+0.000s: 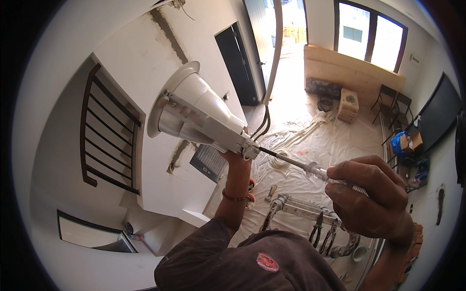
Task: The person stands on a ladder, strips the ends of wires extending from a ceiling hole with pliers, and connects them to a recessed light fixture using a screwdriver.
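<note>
A white and silver recessed downlight [206, 104] is held up in front of me, its wide rim toward the left. My left hand [234, 156] grips it from behind near the narrow end, with most of its fingers hidden. At that end is a small white terminal block [250, 148]. My right hand [371, 194] is closed round the clear handle of a screwdriver [291, 163]. The dark shaft points left, and its tip meets the terminal block. Black wires [264, 125] come down from a grey conduit [276, 53] to the same end of the light.
Below me is a ladder top [306, 208] with pliers [318, 228] hanging from it. Plastic sheeting [310, 145] covers the floor, with coiled cable [279, 157] on it. A dark railing [109, 131] stands left. Chairs [388, 99] and a cardboard box [411, 142] are along the right side.
</note>
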The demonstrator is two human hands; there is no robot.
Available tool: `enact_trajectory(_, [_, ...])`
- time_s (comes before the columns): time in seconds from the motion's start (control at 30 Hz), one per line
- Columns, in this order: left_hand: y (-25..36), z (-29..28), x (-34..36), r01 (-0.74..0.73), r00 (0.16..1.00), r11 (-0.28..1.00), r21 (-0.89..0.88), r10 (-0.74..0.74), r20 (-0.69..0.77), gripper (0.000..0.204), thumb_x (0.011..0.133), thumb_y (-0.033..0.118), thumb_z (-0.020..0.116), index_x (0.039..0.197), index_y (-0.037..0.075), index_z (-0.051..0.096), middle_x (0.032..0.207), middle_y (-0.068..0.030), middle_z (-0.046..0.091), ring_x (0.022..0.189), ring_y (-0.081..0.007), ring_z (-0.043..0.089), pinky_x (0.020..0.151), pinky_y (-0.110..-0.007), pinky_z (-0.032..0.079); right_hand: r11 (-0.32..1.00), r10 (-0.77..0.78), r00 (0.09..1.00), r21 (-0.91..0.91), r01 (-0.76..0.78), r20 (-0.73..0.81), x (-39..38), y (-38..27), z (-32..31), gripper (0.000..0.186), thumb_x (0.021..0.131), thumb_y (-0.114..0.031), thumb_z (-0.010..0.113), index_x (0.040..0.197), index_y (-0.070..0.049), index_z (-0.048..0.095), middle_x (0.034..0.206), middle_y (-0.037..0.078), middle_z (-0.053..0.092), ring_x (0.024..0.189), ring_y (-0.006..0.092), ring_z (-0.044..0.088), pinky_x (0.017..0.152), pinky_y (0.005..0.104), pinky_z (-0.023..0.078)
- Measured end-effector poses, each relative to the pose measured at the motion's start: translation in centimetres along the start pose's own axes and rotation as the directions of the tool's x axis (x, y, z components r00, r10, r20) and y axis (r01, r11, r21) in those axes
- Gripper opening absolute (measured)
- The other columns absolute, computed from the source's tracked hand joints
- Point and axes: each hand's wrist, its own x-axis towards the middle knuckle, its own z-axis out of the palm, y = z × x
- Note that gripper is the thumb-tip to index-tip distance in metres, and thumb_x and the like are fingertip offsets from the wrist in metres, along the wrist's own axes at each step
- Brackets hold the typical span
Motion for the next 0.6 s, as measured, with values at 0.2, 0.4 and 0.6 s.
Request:
enact_trajectory(0.2, [-1.0,-0.3,0.0,-0.016,1.000,0.993,0.114,0.016,0.001,0.037,0.092,0.028,0.066,0.112,0.001,0.049,0.091,-0.0077,0.055,0.078,-0.0141,0.057,0.050,-0.023,0.054,0.999,-0.031,0.998,-0.030,0.033,0.051,0.2,0.0,-0.4,0.021,0.065,-0.008,0.077,0.082,-0.003,0.065,0.092,0.012,0.063,0.077,0.0209,0.066,0.063,0.0268,0.057])
enact_trajectory(0.4, [-0.3,0.2,-0.2,-0.163,0.979,0.881,0.443,0.200,-0.038,0.030,0.091,0.033,0.065,0.107,0.010,0.054,0.088,-0.0022,0.054,0.077,-0.0123,0.056,0.046,-0.023,0.052,0.985,-0.160,0.979,-0.048,0.167,0.123,1.6,-0.4,-0.5,0.023,0.068,-0.007,0.077,0.089,-0.006,0.067,0.084,0.005,0.058,0.071,0.0183,0.063,0.055,0.0281,0.055])
enact_trajectory(0.6, [-0.6,-0.6,0.3,-0.065,0.973,0.871,0.486,0.164,-0.164,0.031,0.095,0.045,0.055,0.101,0.015,0.057,0.088,0.0015,0.054,0.076,-0.0108,0.056,0.044,-0.024,0.051,0.972,-0.093,0.950,-0.178,0.151,0.300,1.9,-1.5,-1.5,0.025,0.072,-0.011,0.078,0.094,-0.005,0.068,0.086,0.006,0.054,0.067,0.0131,0.059,0.048,0.0258,0.050])
